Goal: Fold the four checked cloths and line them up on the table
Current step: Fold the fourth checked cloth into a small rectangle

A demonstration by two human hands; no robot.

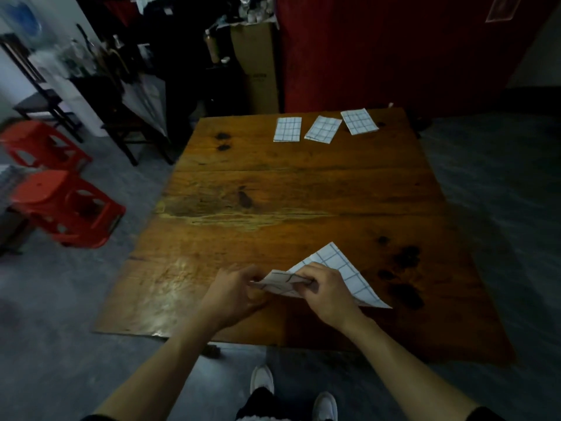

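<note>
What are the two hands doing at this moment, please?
Left hand: pinches the left edge of the checked cloth.
Right hand: grips the same cloth, fingers curled over its folded part.

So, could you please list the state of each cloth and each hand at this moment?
Left folded blue-checked white cloth: folded, flat at the far edge of the wooden table.
Middle folded checked cloth: folded, flat, skewed.
Right folded checked cloth: folded, flat, angled.
Fourth checked cloth: partly folded, near edge lifted.
Left hand: pinching the fourth cloth's edge.
Right hand: gripping the same edge.
</note>
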